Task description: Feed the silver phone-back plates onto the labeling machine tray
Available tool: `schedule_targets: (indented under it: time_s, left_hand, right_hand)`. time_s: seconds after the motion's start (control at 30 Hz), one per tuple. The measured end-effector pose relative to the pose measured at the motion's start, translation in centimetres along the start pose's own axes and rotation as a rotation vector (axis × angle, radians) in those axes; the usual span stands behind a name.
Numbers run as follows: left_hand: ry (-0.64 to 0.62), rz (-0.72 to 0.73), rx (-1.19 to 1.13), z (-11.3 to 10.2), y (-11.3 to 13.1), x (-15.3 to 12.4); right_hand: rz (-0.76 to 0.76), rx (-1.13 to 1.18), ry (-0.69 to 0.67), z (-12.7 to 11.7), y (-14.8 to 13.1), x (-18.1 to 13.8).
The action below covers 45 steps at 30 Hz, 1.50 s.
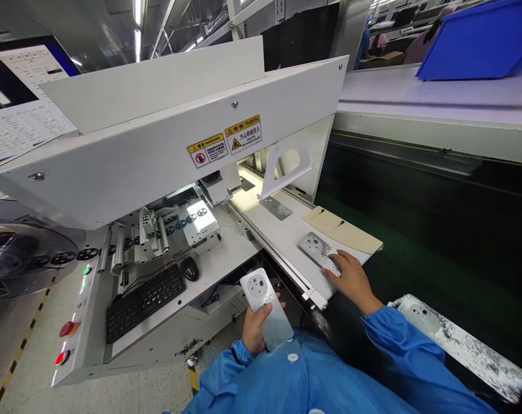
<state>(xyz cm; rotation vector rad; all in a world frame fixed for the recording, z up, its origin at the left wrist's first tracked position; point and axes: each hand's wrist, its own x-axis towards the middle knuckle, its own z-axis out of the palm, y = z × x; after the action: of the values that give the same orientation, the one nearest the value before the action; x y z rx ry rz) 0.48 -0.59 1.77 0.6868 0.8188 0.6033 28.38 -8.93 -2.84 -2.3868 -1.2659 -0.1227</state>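
Observation:
My left hand point(252, 329) is closed around a silvery phone back cover point(266, 307) with camera holes, held upright near my chest. My right hand point(351, 279) rests with fingers laid flat on a second silver back cover point(316, 249), which lies on the white conveyor belt point(282, 236) of the machine. Both arms wear blue sleeves. Further up the belt lies another grey plate point(275, 207) under the machine's white hood point(166, 144).
A tan card point(342, 231) lies on the belt's right edge. A stack of silver covers point(459, 345) sits at lower right on a dark green conveyor point(437, 230). Left are a keyboard point(145, 300), mouse point(190, 268), label reel point(23, 253), buttons and a blue bin point(476, 40).

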Motion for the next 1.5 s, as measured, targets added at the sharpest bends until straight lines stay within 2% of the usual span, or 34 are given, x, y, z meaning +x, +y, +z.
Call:
schedule_targets:
  time_s: [0.17, 0.43, 0.73, 1.07, 1.33, 1.5]
  left_hand:
    - [0.004, 0.002, 0.004, 0.1, 0.0, 0.1]
    - [0.006, 0.004, 0.017, 0.2, -0.2, 0.3]
    - [0.025, 0.029, 0.008, -0.1, -0.2, 0.5]
    - [0.018, 0.021, 0.025, -0.5, -0.4, 0.7]
    - [0.017, 0.028, 0.003, -0.8, -0.6, 0.9]
    - [0.031, 0.011, -0.059, -0.8, -0.7, 0.8]
  right_hand:
    - [-0.019, -0.04, -0.017, 0.6, 0.2, 0.8]
    - [-0.159, -0.067, -0.134, 2.1, -2.9, -0.6]
    - [-0.126, -0.083, -0.181, 3.0, -2.9, 1.7]
    - [-0.1, -0.043, -0.178, 3.2, -2.9, 1.9]
    - [-0.104, 0.087, -0.116, 2.0, -4.1, 1.9]
    - [-0.205, 0.26, -0.089, 0.3, -7.3, -0.8]
